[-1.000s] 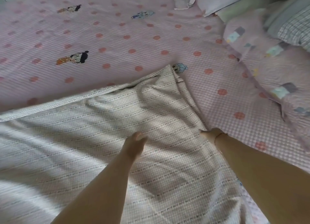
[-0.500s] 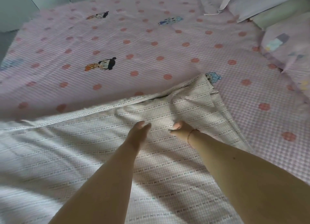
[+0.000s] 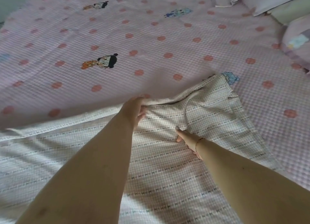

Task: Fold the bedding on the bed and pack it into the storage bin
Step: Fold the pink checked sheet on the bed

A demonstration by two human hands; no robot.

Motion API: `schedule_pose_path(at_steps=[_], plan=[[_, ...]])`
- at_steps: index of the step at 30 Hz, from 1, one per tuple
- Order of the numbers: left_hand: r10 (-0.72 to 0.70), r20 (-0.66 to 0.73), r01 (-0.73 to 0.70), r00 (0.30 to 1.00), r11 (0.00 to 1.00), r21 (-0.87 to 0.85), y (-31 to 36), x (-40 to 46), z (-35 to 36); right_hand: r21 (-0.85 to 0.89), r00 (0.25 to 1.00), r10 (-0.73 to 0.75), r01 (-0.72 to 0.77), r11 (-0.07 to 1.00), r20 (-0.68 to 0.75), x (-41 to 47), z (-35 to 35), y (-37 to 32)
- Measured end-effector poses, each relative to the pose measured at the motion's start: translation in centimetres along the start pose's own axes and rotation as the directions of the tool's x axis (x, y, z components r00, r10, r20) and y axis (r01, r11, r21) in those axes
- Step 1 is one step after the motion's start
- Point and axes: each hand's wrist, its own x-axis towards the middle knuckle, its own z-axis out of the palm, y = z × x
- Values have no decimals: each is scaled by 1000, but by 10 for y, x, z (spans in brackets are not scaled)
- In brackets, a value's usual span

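Under your hands lies a cream checked blanket (image 3: 167,165) with dark stitched stripes — beyond it, a pink gingham sheet (image 3: 151,44) dotted with coral flowers and cartoon figures — and pale lilac pillows (image 3: 268,0).

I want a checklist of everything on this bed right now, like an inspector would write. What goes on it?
Surface: pink checked sheet with red dots and cartoon figures covers the bed.
Job's things: beige checked blanket spread on the near side, far edge rumpled; storage bin not seen.
Clutter: pillows and a patchwork quilt at the far right.
Hands: left hand grips the blanket's far edge; right hand rests on the blanket, grip unclear.
Cables: nothing seen.
Surroundings: pale surface beyond the bed's far left corner.
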Motion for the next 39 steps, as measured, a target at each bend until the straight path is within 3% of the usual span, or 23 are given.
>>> schedule_pose_path(at_steps=[4, 7, 11, 14, 17, 21, 24, 29, 35, 39], plan=[[75, -176, -94, 982, 991, -99, 43, 26, -2, 20, 999, -14, 15, 1000, -32, 12, 2, 0], [144, -76, -138, 987, 987, 85, 67, 39, -1, 54, 1000, 8, -7, 999, -21, 25, 5, 4], [-54, -24, 59, 998, 920, 388, 45, 38, 18, 74, 999, -24, 26, 997, -24, 37, 8, 7], [-117, 21, 93, 993, 875, 475, 20, 43, 32, 82, 1000, -22, 24, 996, -20, 45, 7, 11], [-39, -19, 44, 999, 849, 526, 13, 57, 31, 99, 999, -31, 32, 995, -6, 52, 8, 14], [42, 3, -29, 999, 630, 776, 13, 64, 24, 110, 999, -44, 46, 993, -24, 54, 10, 15], [112, -3, -72, 994, 659, 749, 27, 69, 17, 123, 999, -40, 43, 992, -24, 51, 10, 13], [422, -87, -249, 902, 676, 694, 40, 72, 13, 101, 999, -50, 51, 994, -7, 39, 5, 8], [453, -11, -257, 892, 526, 811, 9, 52, 16, 101, 998, -62, 65, 993, -33, 37, 9, 4], [496, -22, -292, 868, 547, 785, 4, 33, 11, 100, 998, -62, 62, 993, -8, 27, 7, 3]])
